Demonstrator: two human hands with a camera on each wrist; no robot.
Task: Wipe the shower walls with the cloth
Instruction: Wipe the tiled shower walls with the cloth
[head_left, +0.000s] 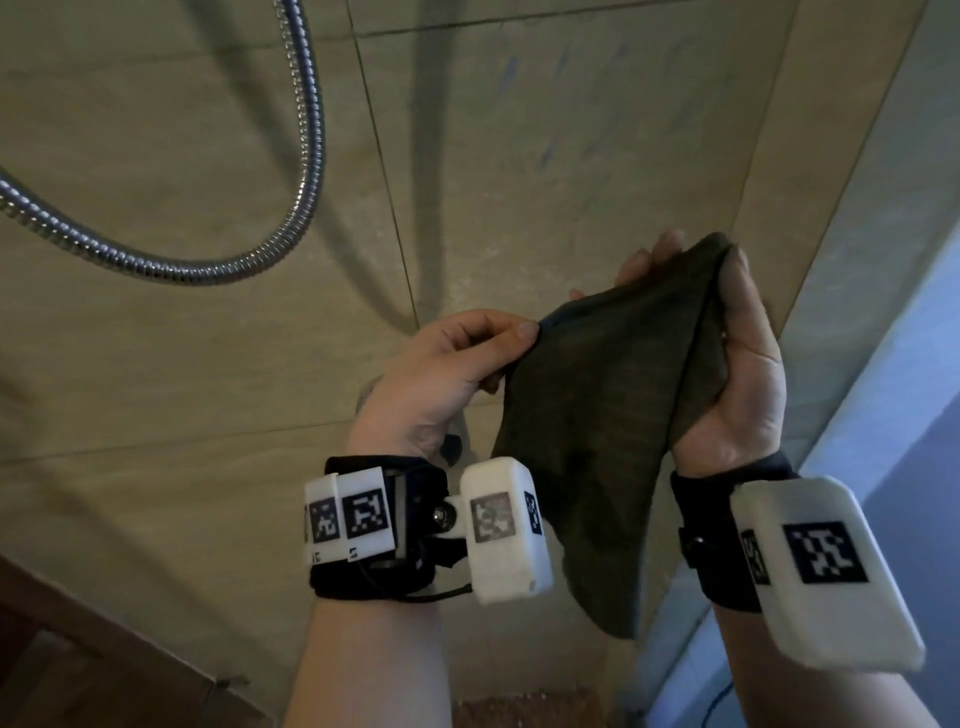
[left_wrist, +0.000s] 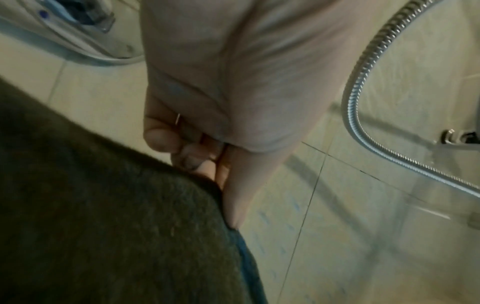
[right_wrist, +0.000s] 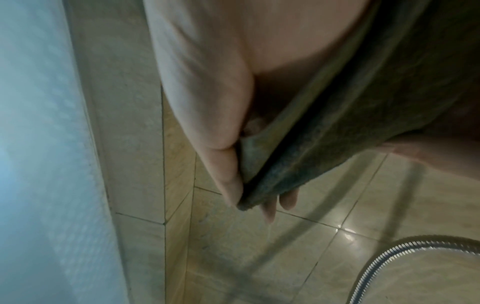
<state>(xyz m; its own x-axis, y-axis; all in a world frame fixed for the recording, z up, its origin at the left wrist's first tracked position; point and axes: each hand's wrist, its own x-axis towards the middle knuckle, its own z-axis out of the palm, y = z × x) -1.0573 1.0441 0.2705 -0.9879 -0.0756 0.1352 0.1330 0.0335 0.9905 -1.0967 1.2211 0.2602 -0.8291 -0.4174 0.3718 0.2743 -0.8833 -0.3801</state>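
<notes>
Left hand (head_left: 447, 374): pinching the dark cloth (head_left: 597, 426) by a corner.
Right hand (head_left: 737, 374): clasping its upper edge, before the tiled wall (head_left: 208, 364).

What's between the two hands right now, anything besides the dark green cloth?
Only the dark green cloth, stretched from the left hand's pinch to the right hand's grip. Beige tiled wall behind. The head view shows this.

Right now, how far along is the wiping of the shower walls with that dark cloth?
Nothing visibly done: the tiled wall shows faint blue streaks and no clear wiped patch. In hand: the left hand pinches a corner of the cloth and the right hand grips another edge, holding it off the wall. Left: pressing it to the tiles and wiping around the shower hose.
</notes>
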